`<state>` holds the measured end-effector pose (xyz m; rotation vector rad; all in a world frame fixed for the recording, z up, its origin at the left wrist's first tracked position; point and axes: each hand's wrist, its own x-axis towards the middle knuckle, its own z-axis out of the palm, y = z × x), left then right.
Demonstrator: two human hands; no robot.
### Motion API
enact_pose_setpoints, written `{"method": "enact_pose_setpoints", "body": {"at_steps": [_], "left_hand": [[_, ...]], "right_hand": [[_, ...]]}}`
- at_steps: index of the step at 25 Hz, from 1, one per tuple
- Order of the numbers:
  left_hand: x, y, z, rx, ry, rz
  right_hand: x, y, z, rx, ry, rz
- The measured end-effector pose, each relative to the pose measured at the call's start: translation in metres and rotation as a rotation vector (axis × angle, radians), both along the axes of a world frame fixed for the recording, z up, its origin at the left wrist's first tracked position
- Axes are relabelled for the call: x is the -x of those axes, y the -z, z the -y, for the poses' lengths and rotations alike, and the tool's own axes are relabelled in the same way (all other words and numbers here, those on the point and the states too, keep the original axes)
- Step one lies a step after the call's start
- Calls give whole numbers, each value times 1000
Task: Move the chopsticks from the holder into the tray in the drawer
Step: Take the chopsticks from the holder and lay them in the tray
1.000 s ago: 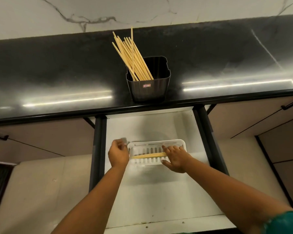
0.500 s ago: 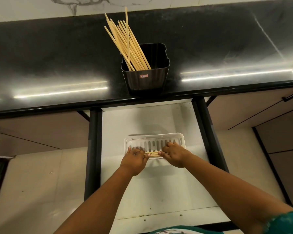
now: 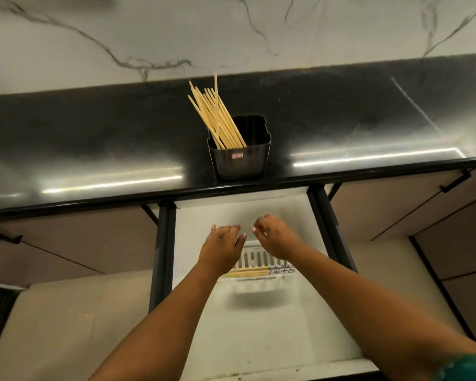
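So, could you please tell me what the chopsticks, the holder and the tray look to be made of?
The chopsticks look like pale bamboo or wood: matte, straw-coloured, thin sticks. The holder seems dark moulded plastic, with ribbed walls and a small label. The tray appears to be white plastic, slotted along its floor.

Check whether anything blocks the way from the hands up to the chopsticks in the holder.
Nothing visible does. Both the left hand and the right hand are empty, above the white tray in the open drawer. The chopsticks stick out of the open-topped black holder at the counter's front edge, uncovered.
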<state>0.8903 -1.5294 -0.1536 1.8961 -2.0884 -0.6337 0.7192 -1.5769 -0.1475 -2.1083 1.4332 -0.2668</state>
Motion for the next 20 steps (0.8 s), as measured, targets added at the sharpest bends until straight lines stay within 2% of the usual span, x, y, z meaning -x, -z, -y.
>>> {"method": "enact_pose_setpoints", "body": {"at_steps": [3,7,9,11,14,17,20], "left_hand": [[0,-60,33,217,-76,-106],[-12,-139,80,493,-170,-153],[-20,-162,102,502,-206,-242],[-27,-173,121,410,-247,-343],[-36,-170,140,352,-345,-448],[-38,-158,153,325,-421,-522],[-38,-148,158,341,-467,-553]], "right_hand": [[-21,-62,20,206,14,177],[-49,-139,64,269,50,276],[-60,-162,90,278,54,278],[-64,-176,118,209,131,287],[-70,-179,160,-18,247,145],[-83,-169,187,-177,142,-156],[-95,-162,202,-213,14,-313]]}}
